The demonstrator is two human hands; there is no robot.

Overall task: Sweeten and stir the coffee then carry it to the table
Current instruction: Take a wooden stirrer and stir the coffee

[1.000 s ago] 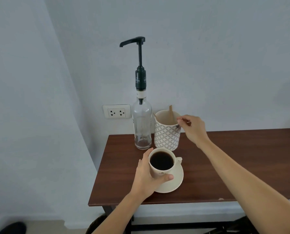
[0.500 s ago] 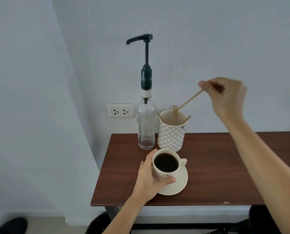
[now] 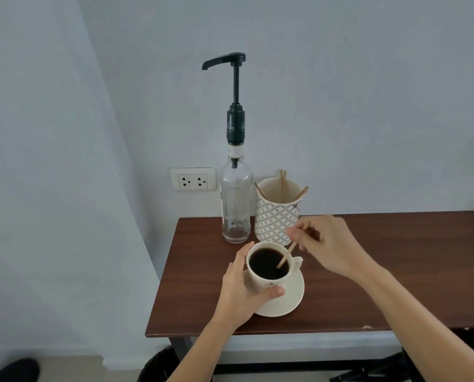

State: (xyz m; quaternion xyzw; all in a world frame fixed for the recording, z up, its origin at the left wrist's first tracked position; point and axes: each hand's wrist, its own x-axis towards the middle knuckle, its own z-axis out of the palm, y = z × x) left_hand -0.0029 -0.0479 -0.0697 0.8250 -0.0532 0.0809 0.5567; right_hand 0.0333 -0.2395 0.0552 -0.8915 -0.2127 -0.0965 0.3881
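Observation:
A cream cup of black coffee stands on a cream saucer near the left front of a dark wooden table. My left hand wraps around the cup's left side. My right hand pinches a thin wooden stir stick, whose lower end dips into the coffee. Behind the cup stands a clear glass syrup bottle with a black pump.
A patterned white holder with several more wooden sticks sits right of the bottle, against the wall. A white wall socket is left of the bottle. The table's left and front edges are close to the saucer.
My right hand drew a stick out of the holder, lifted it high, then came down and put its tip into the coffee. My left hand stayed on the cup.

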